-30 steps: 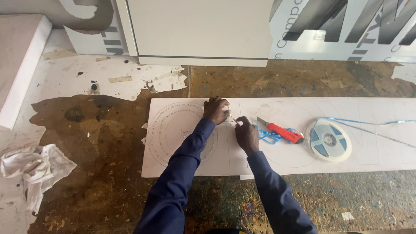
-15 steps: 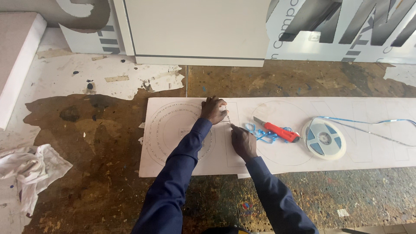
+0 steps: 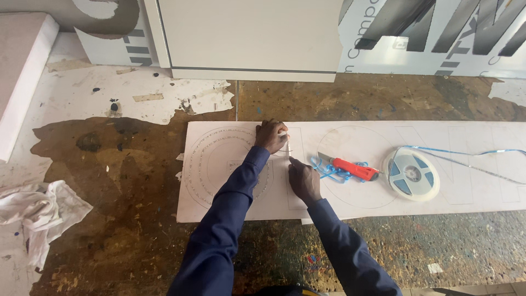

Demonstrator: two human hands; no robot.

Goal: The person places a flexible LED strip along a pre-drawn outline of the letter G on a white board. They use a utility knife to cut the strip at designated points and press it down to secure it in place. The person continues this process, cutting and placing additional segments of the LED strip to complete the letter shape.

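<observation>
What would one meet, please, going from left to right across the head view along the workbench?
Crumpled white cloth → left hand → right hand → red-handled utility knife → white reel of tape with blue spokes.

Worn brown workbench (image 3: 137, 219), long white template sheet (image 3: 466, 192), crumpled white rag (image 3: 38, 211), white foam block (image 3: 22, 71)

Both arms in dark blue long sleeves reach forward from the bottom edge and converge. Left hand (image 3: 271, 136) sits farther out, knuckles up, fingers curled and pressed down flat. Right hand (image 3: 304, 181) is nearer the body, just beside the left, fist loosely closed, index finger pointing forward. Wrists straight, hands close but apart.
</observation>
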